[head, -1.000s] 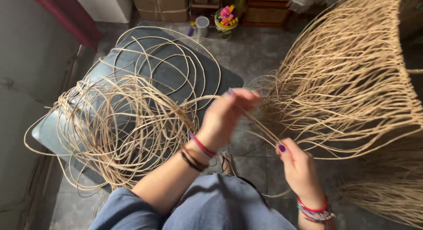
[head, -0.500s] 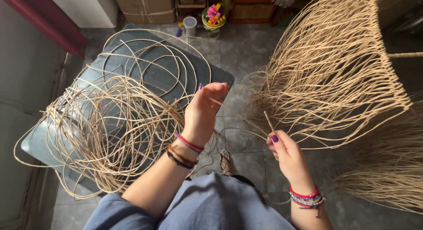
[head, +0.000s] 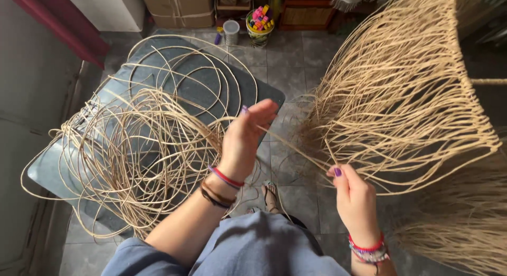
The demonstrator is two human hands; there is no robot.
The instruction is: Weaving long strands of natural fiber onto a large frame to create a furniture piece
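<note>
Left hand [head: 245, 141] is raised, palm turned rightward, fingers extended and loosely apart; one cane strand [head: 296, 146] crosses its fingertips, and whether thumb and finger pinch it cannot be told. Right hand [head: 355, 197] sits lower and to the right, thumb and fingers pressed together on the same strand's other stretch.

Compared with half a second earlier, the left hand has lifted slightly and its fingers have opened further. The right hand has stayed in nearly the same place, and its pinch is unchanged. The span of strand between the two hands now reads longer and straighter.

Strand orientation: long axis runs diagonally, from the left fingertips down and rightward to the right thumb. Beyond the left hand it curves away leftward into the coil [head: 132, 149].

Coil lies left of the left hand, a loose tangle of loops on a grey mat [head: 53, 170]. Right of both hands hangs a fringe [head: 401, 96] of many strands from a frame, fanning down toward the right hand. Bracelets sit on both wrists. A foot [head: 271, 194] shows on the tiled floor [head: 301, 54] below the hands.
</note>
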